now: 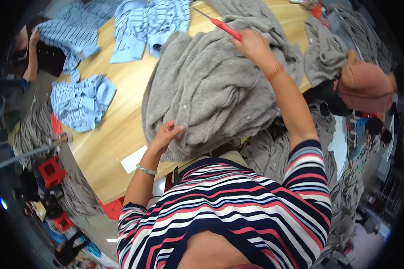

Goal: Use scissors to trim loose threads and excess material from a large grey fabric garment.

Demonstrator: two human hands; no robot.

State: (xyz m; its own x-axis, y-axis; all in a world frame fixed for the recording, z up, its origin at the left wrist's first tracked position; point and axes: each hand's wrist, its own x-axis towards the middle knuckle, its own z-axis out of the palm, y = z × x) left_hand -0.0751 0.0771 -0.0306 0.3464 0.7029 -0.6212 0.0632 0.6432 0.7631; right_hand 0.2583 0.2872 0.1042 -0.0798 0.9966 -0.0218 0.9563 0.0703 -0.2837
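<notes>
Red-handled tool held out over a grey sweater

The grey sweater (202,80) lies heaped on the wooden table (116,110), against the edge nearest the person, its folds running mainly from near left to far right. The red-handled tool (224,28) is above its far part, long axis slanting, thin dark tip pointing away and to the left.

The right arm reaches far forward, an orange band (274,72) at its wrist; the right hand (253,46) has its fingers closed around the handle. The left arm is bent, and the left hand (165,136) (a pale bangle (147,170) on its wrist) rests at the sweater's near left side, thumb and forefinger drawn together; whether they pinch the knit, I cannot tell.

A white paper (133,159) lies just beside the left wrist. Blue striped clothes (82,102) lie farther left on the table.
</notes>
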